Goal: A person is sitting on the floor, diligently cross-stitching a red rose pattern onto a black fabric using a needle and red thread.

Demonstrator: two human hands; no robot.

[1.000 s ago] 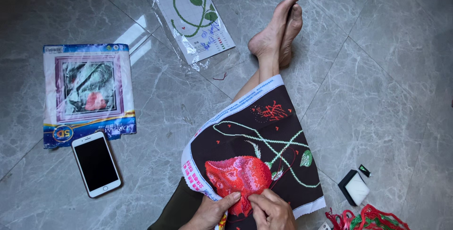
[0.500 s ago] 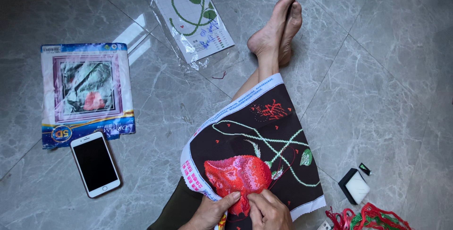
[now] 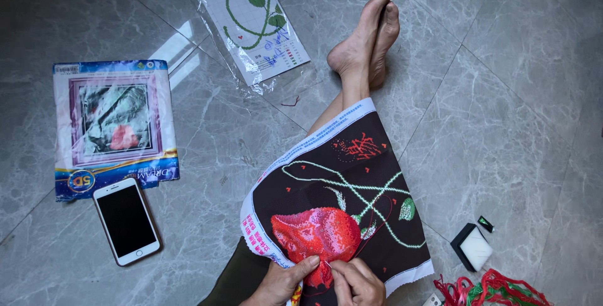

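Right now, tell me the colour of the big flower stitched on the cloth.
Red, shading to pink, on the black embroidery cloth; the flower shows best in the head view.

A home is suggested by polished grey marble floor tiles [image 3: 502, 124], bare feet [image 3: 367, 42], a phone [image 3: 125, 221] and craft packets [image 3: 113, 127].

**Cross-stitch session on the floor**

Person's sitting on the grey tile floor [image 3: 515, 111], black embroidery cloth [image 3: 339, 199] draped over their leg. Left hand [image 3: 279, 281] pinches the cloth edge, right hand [image 3: 358, 283] works at the red rose [image 3: 317, 232]. White phone [image 3: 125, 220], kit package [image 3: 113, 127], pattern sheet [image 3: 257, 26] and thread bundle [image 3: 496, 288] lie around.
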